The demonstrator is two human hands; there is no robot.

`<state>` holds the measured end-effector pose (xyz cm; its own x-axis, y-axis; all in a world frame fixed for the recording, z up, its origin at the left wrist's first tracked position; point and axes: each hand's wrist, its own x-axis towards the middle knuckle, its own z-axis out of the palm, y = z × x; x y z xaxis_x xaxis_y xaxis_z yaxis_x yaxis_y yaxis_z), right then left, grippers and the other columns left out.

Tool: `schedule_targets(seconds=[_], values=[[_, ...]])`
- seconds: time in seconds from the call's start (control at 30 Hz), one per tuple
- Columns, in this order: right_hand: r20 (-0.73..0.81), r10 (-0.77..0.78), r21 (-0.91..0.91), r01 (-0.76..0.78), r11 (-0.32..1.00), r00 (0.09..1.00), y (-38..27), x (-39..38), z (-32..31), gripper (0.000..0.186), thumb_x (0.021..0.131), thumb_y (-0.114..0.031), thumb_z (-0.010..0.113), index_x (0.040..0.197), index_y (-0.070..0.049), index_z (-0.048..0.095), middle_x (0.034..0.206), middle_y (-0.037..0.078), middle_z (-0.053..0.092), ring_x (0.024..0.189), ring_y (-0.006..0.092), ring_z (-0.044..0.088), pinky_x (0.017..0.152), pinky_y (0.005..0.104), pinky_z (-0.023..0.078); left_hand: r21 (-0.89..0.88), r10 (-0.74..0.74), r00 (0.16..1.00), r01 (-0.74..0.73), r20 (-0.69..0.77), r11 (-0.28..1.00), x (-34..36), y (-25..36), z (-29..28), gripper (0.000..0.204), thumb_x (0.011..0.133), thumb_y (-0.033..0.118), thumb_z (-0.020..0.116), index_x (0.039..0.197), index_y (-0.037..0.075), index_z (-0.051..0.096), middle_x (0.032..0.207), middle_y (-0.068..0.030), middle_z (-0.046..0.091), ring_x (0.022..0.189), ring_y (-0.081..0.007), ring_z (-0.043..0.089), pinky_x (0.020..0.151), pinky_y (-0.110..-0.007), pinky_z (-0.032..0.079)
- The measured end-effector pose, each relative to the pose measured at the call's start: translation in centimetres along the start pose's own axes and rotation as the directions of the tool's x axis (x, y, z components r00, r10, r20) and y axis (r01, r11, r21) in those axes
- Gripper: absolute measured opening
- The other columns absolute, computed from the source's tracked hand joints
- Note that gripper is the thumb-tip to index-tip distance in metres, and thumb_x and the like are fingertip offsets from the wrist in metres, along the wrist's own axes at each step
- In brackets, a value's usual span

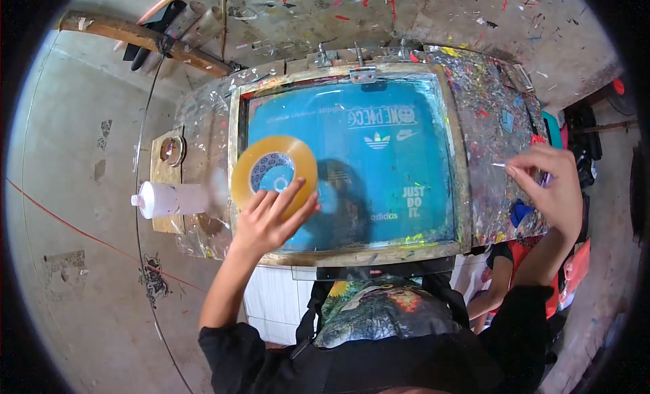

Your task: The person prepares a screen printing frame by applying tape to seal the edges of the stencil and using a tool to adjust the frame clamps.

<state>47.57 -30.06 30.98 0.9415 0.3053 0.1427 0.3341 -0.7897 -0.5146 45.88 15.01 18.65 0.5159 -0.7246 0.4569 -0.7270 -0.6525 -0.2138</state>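
Observation:
My left hand [264, 225] grips a large roll of yellowish transparent packing tape [298, 154], its fingers spread over the lower right of the roll. The roll is held over the left part of a blue screen-printing screen [305, 228] in a worn wooden frame [462, 184]. Pale logo and lettering shapes [377, 141] show in the blue mesh. Off to the right of the frame, my right hand [552, 184] is raised with thumb and forefinger pinched on a small whitish strip [499, 165]. What the strip is made of is too small to tell.
A metal hinge clamp [363, 74] holds the frame's far edge. Left of it stand a white plastic bottle [172, 200] and a brown tape roll [172, 150]. The table [484, 116] is paint-spattered; a blue scrap [521, 212] lies there. Another person's arm [497, 286] shows at lower right.

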Motion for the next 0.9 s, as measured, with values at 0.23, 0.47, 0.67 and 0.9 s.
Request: schedule_targets(seconds=[0.23, 0.47, 0.67, 0.9], values=[[0.114, -0.36, -0.108, 0.372, 0.922, 0.926, -4.2, 6.3, 0.0, 0.013, 0.08, -0.006, 0.072, 0.092, 0.0, 0.072, 0.087, 0.015, 0.07, 0.079, 0.0334, 0.067, 0.074, 0.0418, 0.054, -0.1, -0.198, 0.98, 0.2, 0.035, 0.975, -5.3, 2.3, 7.6, 0.046, 0.083, 0.03, 0.083, 0.125, 0.016, 0.07, 0.118, -0.0095, 0.068, 0.073, -0.0183, 0.062, 0.063, -0.03, 0.047], [0.141, -0.566, 0.071, 0.562, 0.824, 0.812, -5.0, 9.7, 1.8, 0.018, 0.077, -0.001, 0.073, 0.095, -0.001, 0.075, 0.084, 0.012, 0.07, 0.079, 0.0306, 0.067, 0.072, 0.0399, 0.053, -0.38, -0.406, 0.914, 0.382, 0.017, 0.842, 2.1, 2.2, 4.2, 0.048, 0.083, 0.023, 0.079, 0.128, 0.009, 0.067, 0.116, -0.0125, 0.068, 0.09, -0.0269, 0.067, 0.078, -0.035, 0.051], [0.187, -0.554, 0.302, 0.489, 0.818, 0.811, -4.7, 9.8, 1.9, 0.018, 0.079, -0.004, 0.073, 0.097, -0.003, 0.076, 0.088, 0.012, 0.073, 0.081, 0.0285, 0.071, 0.074, 0.0379, 0.056, -0.975, -0.322, 0.928, 0.134, 0.185, -0.174, 13.6, 1.3, 3.7, 0.057, 0.082, 0.011, 0.074, 0.137, 0.001, 0.06, 0.131, -0.0145, 0.066, 0.124, -0.0252, 0.059, 0.105, -0.04, 0.043], [0.116, -0.468, 0.341, 0.408, 0.847, 0.876, -3.0, 9.0, 2.2, 0.015, 0.083, -0.008, 0.073, 0.098, -0.003, 0.077, 0.086, 0.012, 0.074, 0.079, 0.0233, 0.071, 0.072, 0.0343, 0.055, -0.927, -0.237, 0.901, 0.324, 0.363, -0.187, 14.0, 1.2, 5.3, 0.022, 0.088, 0.009, 0.079, 0.107, -0.001, 0.074, 0.105, -0.0105, 0.075, 0.098, -0.0154, 0.069, 0.088, -0.032, 0.055]])
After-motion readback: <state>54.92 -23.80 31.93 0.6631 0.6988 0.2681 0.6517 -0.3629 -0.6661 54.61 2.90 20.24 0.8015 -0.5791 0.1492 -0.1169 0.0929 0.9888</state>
